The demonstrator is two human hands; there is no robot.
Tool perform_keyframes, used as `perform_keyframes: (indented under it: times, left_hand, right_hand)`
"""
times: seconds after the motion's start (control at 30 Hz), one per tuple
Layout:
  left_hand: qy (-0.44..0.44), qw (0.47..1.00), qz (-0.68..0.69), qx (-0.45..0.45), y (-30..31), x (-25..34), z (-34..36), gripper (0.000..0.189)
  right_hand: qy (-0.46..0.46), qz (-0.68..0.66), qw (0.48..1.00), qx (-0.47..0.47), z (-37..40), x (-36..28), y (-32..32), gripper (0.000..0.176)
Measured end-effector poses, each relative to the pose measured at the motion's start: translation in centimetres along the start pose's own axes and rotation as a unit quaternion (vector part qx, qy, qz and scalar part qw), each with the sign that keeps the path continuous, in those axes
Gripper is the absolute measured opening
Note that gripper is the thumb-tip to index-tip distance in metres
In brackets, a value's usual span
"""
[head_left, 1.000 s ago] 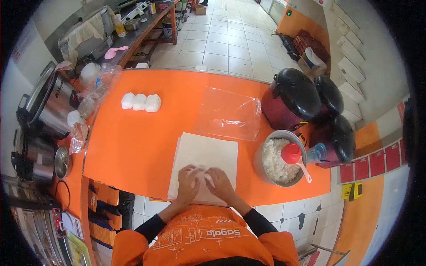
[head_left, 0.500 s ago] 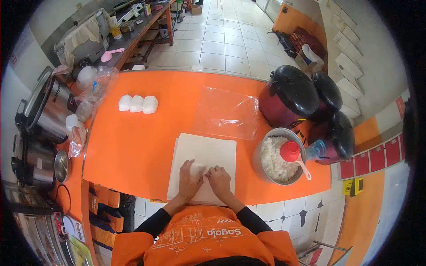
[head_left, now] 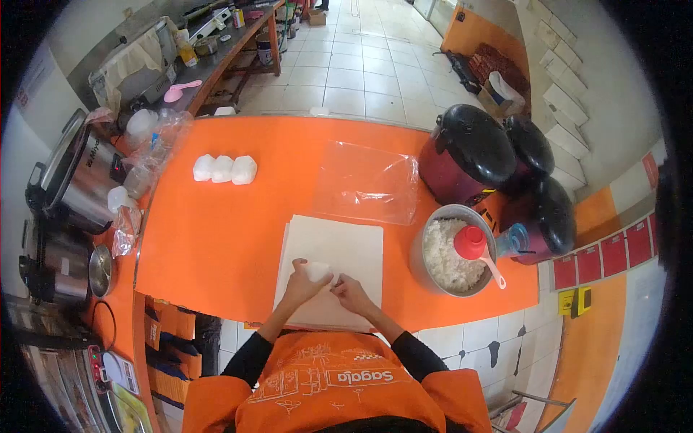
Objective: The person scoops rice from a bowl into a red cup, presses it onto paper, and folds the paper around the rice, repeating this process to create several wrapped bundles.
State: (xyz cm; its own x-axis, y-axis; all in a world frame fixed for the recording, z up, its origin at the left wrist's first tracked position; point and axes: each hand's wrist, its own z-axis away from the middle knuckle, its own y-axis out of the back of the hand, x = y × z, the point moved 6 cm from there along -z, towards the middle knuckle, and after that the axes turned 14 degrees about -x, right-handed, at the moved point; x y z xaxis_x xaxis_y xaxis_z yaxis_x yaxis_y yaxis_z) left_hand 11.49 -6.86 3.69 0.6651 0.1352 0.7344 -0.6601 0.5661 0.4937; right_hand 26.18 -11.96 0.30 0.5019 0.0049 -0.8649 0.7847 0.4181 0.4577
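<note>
My left hand (head_left: 303, 287) is closed around a small rounded white packet (head_left: 318, 270), thumb and fingers on its two sides. Close at its lower right is my right hand (head_left: 351, 294), fingers pinched together; what they hold, if anything, is too small to make out. Both hands are over a stack of off-white paper sheets (head_left: 354, 249) at the near edge of the orange table (head_left: 216, 245). Three similar white packets (head_left: 224, 169) sit in a row at the far left of the table. A pot of white rice (head_left: 442, 252) stands to the right, with a red-and-pink scoop (head_left: 473, 244) in it.
A clear plastic sheet (head_left: 368, 180) lies beyond the paper. Dark red rice cookers (head_left: 462, 166) with black lids crowd the right side, beside a blue-tinted clear cup (head_left: 513, 240). Steel cookers (head_left: 90, 173) and a metal bowl (head_left: 101, 270) stand along the left.
The white packet has come up into my left hand from between both hands on the paper. My right hand has shifted slightly downward, its fingers now pinched beside the packet.
</note>
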Motion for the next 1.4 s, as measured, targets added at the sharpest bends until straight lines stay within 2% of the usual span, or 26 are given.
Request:
perform_keyframes:
  times: [0.03,0.07,0.1,0.13,0.17,0.23,0.33,0.37,0.4,0.43,0.47,0.5,0.53,0.57,0.6,0.63,0.67,0.73,0.77,0.87,0.97,1.03,1.1,1.17,1.27,1.4]
  left_hand:
    - [-0.007,1.0,0.016,-0.002,0.2,0.3,-0.6,0.078]
    - [-0.01,0.986,0.154,-0.067,-0.2,0.2,-1.0,0.074]
    - [-0.012,0.949,0.286,-0.132,-0.2,1.0,-0.7,0.071]
    - [-0.012,0.89,0.412,-0.194,-0.3,1.8,-0.1,0.067]
    - [-0.006,0.861,0.471,-0.191,-0.5,2.1,0.3,0.062]
    - [0.007,0.792,0.582,-0.183,-1.3,2.7,1.1,0.053]
    - [-0.059,0.776,0.602,-0.18,-0.4,2.8,0.5,0.048]
    - [-0.067,0.789,0.588,-0.168,0.3,1.9,0.0,0.048]
    - [-0.075,0.801,0.573,-0.156,1.3,0.5,-0.8,0.048]
    - [-0.084,0.813,0.558,-0.143,2.2,-0.3,-1.2,0.047]
    - [-0.13,0.896,0.417,-0.077,3.7,-0.7,-1.2,0.047]
    - [-0.147,0.954,0.262,0.009,5.2,-1.2,-1.1,0.047]
    - [-0.112,0.973,0.19,0.064,5.3,-6.1,-3.6,0.046]
    - [-0.083,0.991,0.066,0.085,6.8,-8.0,-3.8,0.046]
    - [-0.049,0.991,-0.058,0.107,8.3,-9.8,-4.0,0.047]
    - [-0.02,0.969,-0.229,0.094,10.0,-9.9,-3.1,0.048]
    - [0.013,0.917,-0.392,0.077,11.2,-10.1,-2.5,0.049]
    - [-0.002,0.869,-0.451,0.202,13.9,-10.9,-1.1,0.053]
    - [-0.007,0.839,-0.479,0.26,14.7,-11.2,-0.3,0.055]
    - [-0.008,0.892,-0.344,0.295,15.0,-9.5,0.5,0.068]
    - [-0.106,0.943,-0.198,0.245,11.7,-6.3,2.9,0.079]
    - [-0.093,0.942,-0.24,0.215,11.3,-12.9,-0.3,0.083]
    - [-0.053,0.94,-0.243,0.234,13.8,-15.1,-1.9,0.084]
    - [0.02,0.931,-0.203,0.303,19.3,-13.8,-2.4,0.083]
    - [0.039,0.9,-0.255,0.351,26.2,-15.2,-6.3,0.088]
    - [0.088,0.908,-0.319,0.256,32.0,-16.1,-11.5,0.092]
  right_hand:
    - [-0.032,-0.072,0.997,-0.023,0.0,0.5,0.4,0.01]
    - [-0.064,-0.143,0.987,-0.046,0.0,1.0,0.7,0.009]
    - [-0.023,-0.239,0.971,-0.01,0.1,0.4,1.2,0.008]
    - [0.018,-0.334,0.942,0.024,0.4,-0.2,1.1,0.009]
    - [0.059,-0.426,0.901,0.056,0.7,-0.7,1.0,0.01]
    - [0.049,-0.414,0.905,0.083,0.7,-1.4,0.5,0.013]
    - [0.05,-0.427,0.9,0.077,0.1,-3.7,-0.4,0.034]
    - [0.052,-0.435,0.896,0.066,-0.2,-4.3,-0.8,0.044]
    - [0.083,-0.4,0.913,0.0,-0.5,-5.0,-1.8,0.063]
    - [0.097,-0.4,0.911,-0.024,-0.6,-5.9,-2.1,0.063]
    - [0.112,-0.398,0.909,-0.048,-0.8,-6.8,-2.3,0.062]
    - [0.112,-0.363,0.923,-0.06,-1.0,-7.1,-2.3,0.062]
    - [0.113,-0.326,0.936,-0.072,-1.3,-7.4,-2.2,0.062]
    - [0.132,-0.221,0.965,-0.045,-0.9,-7.2,-1.8,0.064]
    - [0.15,-0.113,0.982,-0.016,-0.4,-6.9,-1.4,0.065]
    - [0.149,-0.062,0.987,-0.006,0.1,-6.3,-1.3,0.065]
    - [0.147,-0.012,0.989,0.004,0.6,-5.6,-1.2,0.066]
    - [0.11,-0.051,0.993,-0.012,1.4,-3.9,-1.3,0.064]
    - [0.093,-0.082,0.992,-0.016,1.7,-3.2,-1.3,0.063]
    - [0.049,-0.224,0.973,-0.006,2.9,-3.3,-0.5,0.06]
    - [0.02,-0.293,0.956,0.022,3.4,-4.1,0.3,0.06]
    - [0.003,-0.299,0.953,0.037,3.9,-3.8,0.7,0.06]
    - [-0.02,-0.298,0.953,0.042,4.2,-3.7,1.0,0.057]
    - [-0.036,-0.299,0.952,0.049,4.6,-3.7,1.5,0.055]
    - [-0.041,-0.302,0.95,0.074,4.7,-4.4,2.4,0.052]
    - [-0.042,-0.294,0.949,0.105,5.2,-4.4,2.5,0.05]
